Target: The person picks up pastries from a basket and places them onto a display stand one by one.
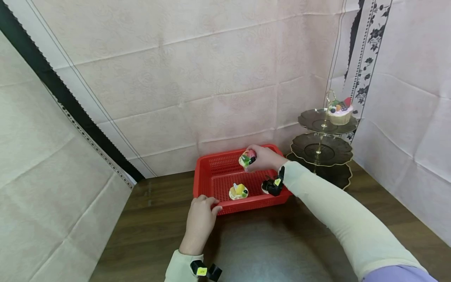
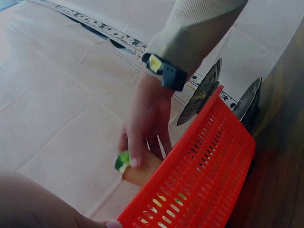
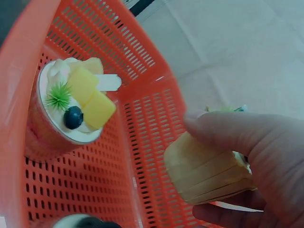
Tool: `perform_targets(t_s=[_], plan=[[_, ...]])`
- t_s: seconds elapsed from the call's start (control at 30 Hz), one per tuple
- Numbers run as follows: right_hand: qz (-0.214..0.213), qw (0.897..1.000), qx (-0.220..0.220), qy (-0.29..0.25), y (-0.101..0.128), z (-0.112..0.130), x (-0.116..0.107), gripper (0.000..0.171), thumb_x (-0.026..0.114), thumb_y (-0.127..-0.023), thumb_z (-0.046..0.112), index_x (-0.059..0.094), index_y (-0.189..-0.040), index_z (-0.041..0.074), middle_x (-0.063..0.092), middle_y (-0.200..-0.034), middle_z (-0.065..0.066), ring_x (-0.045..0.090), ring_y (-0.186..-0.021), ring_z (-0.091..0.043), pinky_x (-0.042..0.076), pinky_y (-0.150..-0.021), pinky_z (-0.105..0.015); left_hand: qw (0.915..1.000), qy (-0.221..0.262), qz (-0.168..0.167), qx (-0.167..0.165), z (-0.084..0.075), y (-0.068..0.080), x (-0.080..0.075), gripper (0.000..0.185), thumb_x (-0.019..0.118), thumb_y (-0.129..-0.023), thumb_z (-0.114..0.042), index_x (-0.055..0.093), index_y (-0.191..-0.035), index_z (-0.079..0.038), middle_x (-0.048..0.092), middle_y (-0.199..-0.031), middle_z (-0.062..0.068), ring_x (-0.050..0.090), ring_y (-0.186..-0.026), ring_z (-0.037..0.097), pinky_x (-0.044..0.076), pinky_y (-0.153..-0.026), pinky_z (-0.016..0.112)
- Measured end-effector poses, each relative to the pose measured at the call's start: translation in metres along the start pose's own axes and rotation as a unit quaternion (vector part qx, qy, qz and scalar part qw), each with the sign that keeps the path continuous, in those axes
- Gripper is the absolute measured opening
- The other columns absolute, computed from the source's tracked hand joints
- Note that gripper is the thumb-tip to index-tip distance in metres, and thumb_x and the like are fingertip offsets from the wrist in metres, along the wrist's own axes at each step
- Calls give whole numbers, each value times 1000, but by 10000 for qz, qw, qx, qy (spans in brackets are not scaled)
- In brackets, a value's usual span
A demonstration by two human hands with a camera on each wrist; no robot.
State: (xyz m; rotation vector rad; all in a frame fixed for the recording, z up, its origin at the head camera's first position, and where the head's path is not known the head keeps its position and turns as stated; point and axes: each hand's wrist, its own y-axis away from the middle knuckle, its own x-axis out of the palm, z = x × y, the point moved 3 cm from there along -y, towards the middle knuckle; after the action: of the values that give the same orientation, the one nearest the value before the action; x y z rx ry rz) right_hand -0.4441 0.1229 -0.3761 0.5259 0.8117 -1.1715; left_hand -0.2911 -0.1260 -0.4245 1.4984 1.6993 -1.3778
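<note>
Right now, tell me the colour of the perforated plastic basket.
Red; the perforated plastic basket shows best in the head view.

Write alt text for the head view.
A right hand lifts a fruit-topped cupcake above a red perforated plastic basket on a dark wooden table. The left hand touches the basket's front rim; a yellow-topped cupcake sits inside.

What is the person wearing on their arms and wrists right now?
Both arms wear long, pale cream ribbed sleeves; the right sleeve meets a lilac garment at the shoulder. Each wrist carries a black strapped device with a small yellow label: right wrist device, left wrist device. Both hands are bare.
</note>
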Motion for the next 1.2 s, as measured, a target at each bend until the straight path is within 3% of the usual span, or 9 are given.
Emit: perform_targets(t_s=[0.27,0.67,0.8,1.2], plan=[[-337,9994,-46,-36,24,15,-33,62,89,-77,34,53,-123,12,65,-108,-8,62,-98,-25,51,-88,-42,10000,57,14,5,1,0,-1,20,82,-86,-23,79,-100,-10,65,-89,7,53,-84,22,52,-74,36],[-875,9957,-66,292,52,19,-82,74,87,-77,37,51,-132,4,65,-112,-14,62,-99,-28,50,-87,-44,9998,130,79,-99,0,-1,-2,21,83,-85,-22,79,-101,-10,64,-87,5,52,-83,22,52,-73,35],[-1094,9935,80,294,64,18,-100,73,86,-78,37,50,-131,3,66,-111,-16,63,-97,-30,52,-84,-45,9998,151,121,-112,0,-2,-1,21,83,-85,-22,79,-102,-10,64,-88,5,52,-84,22,52,-73,36],[-1636,9847,447,407,90,10,-151,80,83,-81,46,45,-135,0,60,-121,-22,59,-108,-36,49,-88,-51,9997,151,144,-150,1,-1,-1,20,82,-86,-22,79,-102,-10,63,-88,5,53,-85,23,53,-76,37]])
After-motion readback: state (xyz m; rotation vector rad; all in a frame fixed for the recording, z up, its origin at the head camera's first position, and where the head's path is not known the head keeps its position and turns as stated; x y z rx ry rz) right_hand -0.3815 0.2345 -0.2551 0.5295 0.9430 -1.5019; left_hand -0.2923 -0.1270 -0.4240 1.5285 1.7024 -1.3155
